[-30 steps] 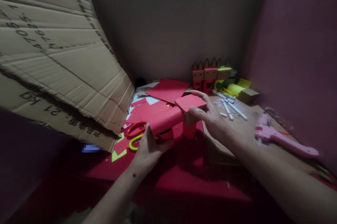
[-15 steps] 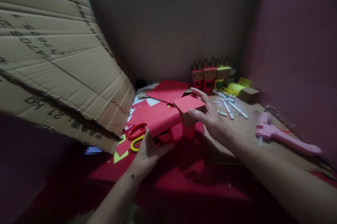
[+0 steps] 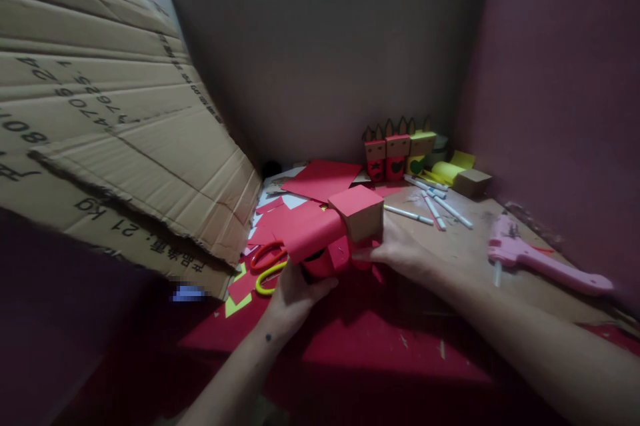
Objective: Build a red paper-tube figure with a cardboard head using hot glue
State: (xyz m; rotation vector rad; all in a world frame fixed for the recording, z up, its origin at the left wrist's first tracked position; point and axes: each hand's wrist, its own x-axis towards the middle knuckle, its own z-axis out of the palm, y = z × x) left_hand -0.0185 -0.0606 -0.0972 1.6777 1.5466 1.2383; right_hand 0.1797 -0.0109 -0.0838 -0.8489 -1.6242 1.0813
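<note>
Red paper-covered box figure (image 3: 334,231) held at frame centre, raised above tabletop (image 3: 465,246). Rear gripped by left hand (image 3: 295,293); front legs pinched by right hand (image 3: 400,253) fingers, apparently for steadying. Scissors (image 3: 265,263) lying left.

The right hand (image 3: 400,249) drops from the red-topped cardboard cube (image 3: 359,209) at frame centre to the red paper figure's legs (image 3: 363,249) beneath it, leaving the cube's top and brown side uncovered. The left hand (image 3: 295,293) shifts slightly lower right.

head cam, looks fwd and down, close on hands at red paper figure (image 3: 333,233), single view
</note>
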